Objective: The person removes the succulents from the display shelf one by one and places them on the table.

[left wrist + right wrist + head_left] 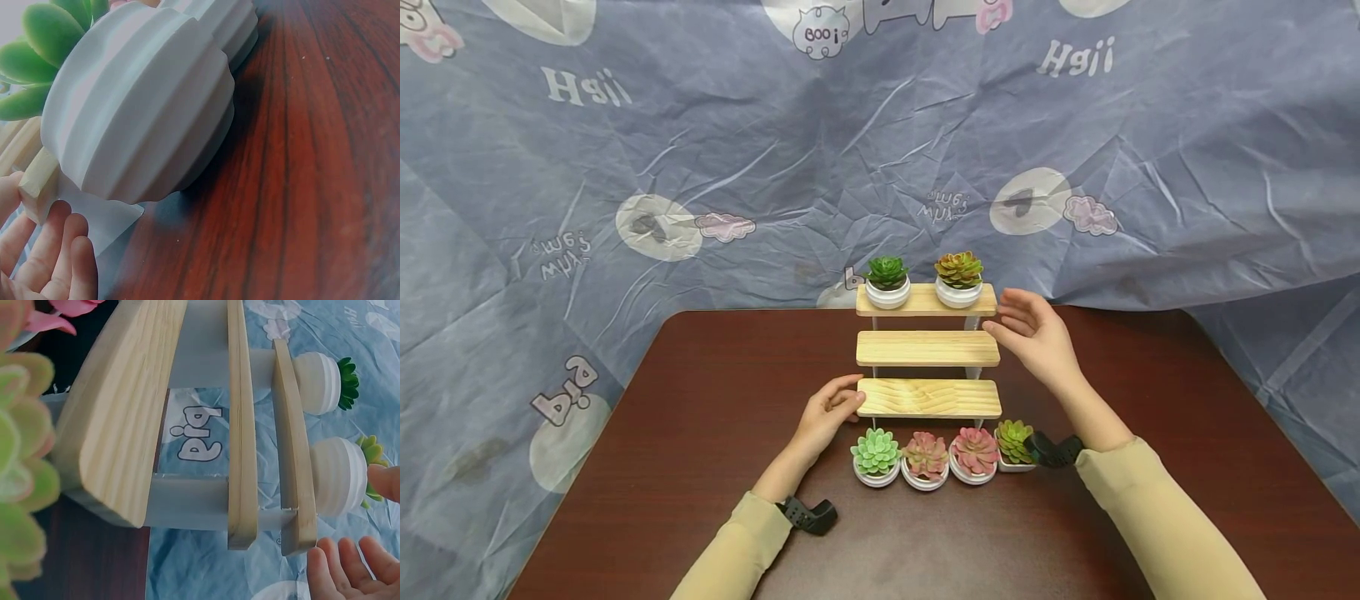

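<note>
A three-tier wooden plant stand (pixel 928 348) with translucent side supports stands on the table. My left hand (pixel 823 423) holds the left end of its lowest board (pixel 39 181), thumb above and fingers below. Beside the right end of the top board (pixel 299 512), my right hand (pixel 1041 342) has its fingers spread apart, with fingertips close to the board's corner in the right wrist view. On the top tier sit a dark green succulent (pixel 887 282) and a yellow-green, red-tipped succulent (pixel 958 280), both in round white pots. The middle and lowest boards are bare.
In front of the stand, a row holds a light green succulent (pixel 876 454), two pink succulents (pixel 925 458) (pixel 974 454) and a green one (pixel 1015 443) in a square pot. The dark red table (pixel 737 350) meets a printed blue-grey cloth (pixel 820 150) behind.
</note>
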Available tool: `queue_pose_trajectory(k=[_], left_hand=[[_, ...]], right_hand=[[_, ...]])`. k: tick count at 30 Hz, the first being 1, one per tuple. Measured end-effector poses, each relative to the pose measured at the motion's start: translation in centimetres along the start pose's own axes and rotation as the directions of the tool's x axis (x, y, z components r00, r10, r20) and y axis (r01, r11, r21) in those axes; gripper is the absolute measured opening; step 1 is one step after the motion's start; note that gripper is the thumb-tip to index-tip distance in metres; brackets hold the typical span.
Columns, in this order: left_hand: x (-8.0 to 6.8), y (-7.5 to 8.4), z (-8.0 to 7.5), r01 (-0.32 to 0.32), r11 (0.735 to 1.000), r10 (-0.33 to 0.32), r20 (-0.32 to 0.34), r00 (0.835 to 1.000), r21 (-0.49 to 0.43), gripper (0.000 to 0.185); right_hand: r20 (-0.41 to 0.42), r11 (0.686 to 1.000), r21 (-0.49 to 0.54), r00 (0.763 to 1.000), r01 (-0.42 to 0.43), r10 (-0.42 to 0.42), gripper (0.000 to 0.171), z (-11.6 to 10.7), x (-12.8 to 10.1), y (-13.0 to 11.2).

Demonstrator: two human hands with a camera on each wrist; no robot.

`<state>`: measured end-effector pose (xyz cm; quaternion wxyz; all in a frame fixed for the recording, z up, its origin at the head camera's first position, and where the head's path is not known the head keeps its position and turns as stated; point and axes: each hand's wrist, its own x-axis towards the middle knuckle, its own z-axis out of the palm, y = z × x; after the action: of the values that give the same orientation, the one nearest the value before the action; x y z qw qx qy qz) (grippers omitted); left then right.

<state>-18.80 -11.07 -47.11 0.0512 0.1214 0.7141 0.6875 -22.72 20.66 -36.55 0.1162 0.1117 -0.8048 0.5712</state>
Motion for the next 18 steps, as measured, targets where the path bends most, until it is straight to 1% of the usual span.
queue_pose_trajectory(k=[7, 14, 18], left_hand=[[0.1, -0.1, 0.0, 0.0, 1.0, 0.0, 0.001, 1.0, -0.003, 0.044], [0.0, 0.0, 0.0, 0.004, 1.0, -0.004, -0.001, 1.0, 0.0, 0.044], [0.0, 0.0, 0.1, 0.003, 1.0, -0.003, -0.002, 1.0, 0.002, 0.044]], right_hand=[[-0.017, 1.0, -0.001, 1.0, -0.007, 0.007, 0.063, 0.6, 0.8, -0.3], [-0.055, 0.997, -0.072, 0.998, 0.014, -0.018, 0.061, 1.0, 1.4, -0.5], [-0.054, 0.999, -0.041, 0.998, 0.014, -0.016, 0.06, 1.2, 1.6, -0.6]])
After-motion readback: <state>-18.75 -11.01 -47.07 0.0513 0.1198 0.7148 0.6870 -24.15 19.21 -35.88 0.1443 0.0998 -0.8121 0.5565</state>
